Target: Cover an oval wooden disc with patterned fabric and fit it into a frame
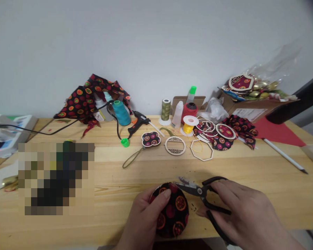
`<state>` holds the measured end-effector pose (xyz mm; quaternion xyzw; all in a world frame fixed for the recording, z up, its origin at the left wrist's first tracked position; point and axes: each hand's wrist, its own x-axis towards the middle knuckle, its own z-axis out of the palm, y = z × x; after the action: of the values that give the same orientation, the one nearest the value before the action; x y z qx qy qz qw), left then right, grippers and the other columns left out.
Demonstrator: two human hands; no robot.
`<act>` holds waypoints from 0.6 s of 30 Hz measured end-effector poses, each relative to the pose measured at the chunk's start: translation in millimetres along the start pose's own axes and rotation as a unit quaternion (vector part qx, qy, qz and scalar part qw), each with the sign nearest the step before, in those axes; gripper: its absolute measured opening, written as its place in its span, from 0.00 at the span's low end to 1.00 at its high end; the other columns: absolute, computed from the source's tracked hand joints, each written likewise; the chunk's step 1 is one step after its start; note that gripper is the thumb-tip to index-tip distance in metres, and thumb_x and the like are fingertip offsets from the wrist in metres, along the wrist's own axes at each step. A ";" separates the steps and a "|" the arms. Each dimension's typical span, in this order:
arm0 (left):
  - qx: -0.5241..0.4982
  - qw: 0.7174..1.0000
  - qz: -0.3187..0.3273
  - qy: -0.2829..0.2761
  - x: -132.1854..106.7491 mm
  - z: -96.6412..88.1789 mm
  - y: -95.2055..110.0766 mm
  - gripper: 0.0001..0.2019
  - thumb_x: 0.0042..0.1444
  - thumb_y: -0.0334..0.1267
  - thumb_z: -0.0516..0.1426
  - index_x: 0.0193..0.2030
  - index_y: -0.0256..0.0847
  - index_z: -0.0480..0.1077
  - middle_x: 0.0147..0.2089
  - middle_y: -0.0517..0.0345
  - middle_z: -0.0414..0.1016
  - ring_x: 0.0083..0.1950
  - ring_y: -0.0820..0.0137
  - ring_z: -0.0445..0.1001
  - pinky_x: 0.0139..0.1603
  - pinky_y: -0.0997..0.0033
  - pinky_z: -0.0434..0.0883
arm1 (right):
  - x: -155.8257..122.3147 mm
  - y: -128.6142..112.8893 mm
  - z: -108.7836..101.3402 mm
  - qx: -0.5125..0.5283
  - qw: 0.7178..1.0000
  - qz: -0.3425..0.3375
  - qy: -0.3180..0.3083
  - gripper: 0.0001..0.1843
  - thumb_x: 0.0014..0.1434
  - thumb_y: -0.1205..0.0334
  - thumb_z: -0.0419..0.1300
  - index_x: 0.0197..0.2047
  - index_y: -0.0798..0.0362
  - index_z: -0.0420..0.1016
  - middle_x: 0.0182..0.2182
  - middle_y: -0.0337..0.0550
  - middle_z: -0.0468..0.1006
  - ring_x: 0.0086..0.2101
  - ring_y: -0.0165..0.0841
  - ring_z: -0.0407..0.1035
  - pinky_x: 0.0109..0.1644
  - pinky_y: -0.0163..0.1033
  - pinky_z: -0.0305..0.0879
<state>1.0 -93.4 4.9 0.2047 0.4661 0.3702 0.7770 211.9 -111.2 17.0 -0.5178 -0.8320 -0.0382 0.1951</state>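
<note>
My left hand [148,215] is closed on a round fabric-covered disc [173,211], its thumb pressed on the dark cloth printed with orange and purple fruit. My right hand [247,208] grips a pair of black-handled scissors [199,191]. The scissor blades are parted, and the lower one lies at the disc's top edge. Small dark scraps are scattered on the wood beside the disc. How the underside of the disc looks is hidden.
Behind my hands lie a wooden lattice ring [175,146], a flower-shaped fabric charm [151,139] and an octagonal frame [202,150]. Farther back are a glue gun [139,122], a teal thread cone [122,113] and a yellow spool [189,125]. A white pencil [284,154] rests at right.
</note>
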 end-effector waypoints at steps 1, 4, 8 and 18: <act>0.000 1.000 -0.002 -0.002 -0.1 0.1 0.2 0.11 0.48 0.42 0.62 0.35 0.36 0.77 0.26 0.55 0.78 0.27 0.69 0.75 0.30 0.70 0.72 | -0.3 0.1 -0.2 0.013 1.000 0.005 -0.009 0.06 0.54 0.59 0.55 0.34 0.52 0.67 0.23 0.40 0.74 0.22 0.34 0.70 0.22 0.35 0.61; 0.014 1.000 0.002 0.003 0.2 -0.5 -0.6 0.12 0.47 0.43 0.63 0.34 0.36 0.77 0.25 0.56 0.78 0.26 0.69 0.74 0.31 0.70 0.72 | -0.6 -0.1 0.9 0.043 0.998 0.008 -0.036 0.05 0.52 0.61 0.57 0.33 0.51 0.67 0.23 0.38 0.74 0.23 0.34 0.70 0.23 0.35 0.60; 0.030 0.999 0.014 -0.003 1.2 -2.4 -2.6 0.14 0.47 0.44 0.63 0.37 0.36 0.77 0.26 0.56 0.78 0.27 0.70 0.74 0.32 0.70 0.71 | -0.4 0.3 2.7 0.062 0.997 -0.004 -0.052 0.06 0.53 0.60 0.59 0.34 0.51 0.68 0.24 0.39 0.75 0.24 0.34 0.70 0.24 0.35 0.60; 0.058 0.998 0.033 0.015 0.7 -2.6 -2.0 0.12 0.48 0.44 0.62 0.35 0.37 0.77 0.27 0.56 0.78 0.28 0.70 0.74 0.33 0.72 0.71 | -1.6 3.2 0.5 0.072 0.996 -0.024 -0.047 0.09 0.58 0.55 0.56 0.32 0.51 0.67 0.25 0.39 0.75 0.24 0.33 0.71 0.24 0.35 0.61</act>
<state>-0.3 -94.2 1.9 0.2591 0.4914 0.3711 0.7441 215.2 -111.0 15.5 -0.4838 -0.8529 0.0412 0.1919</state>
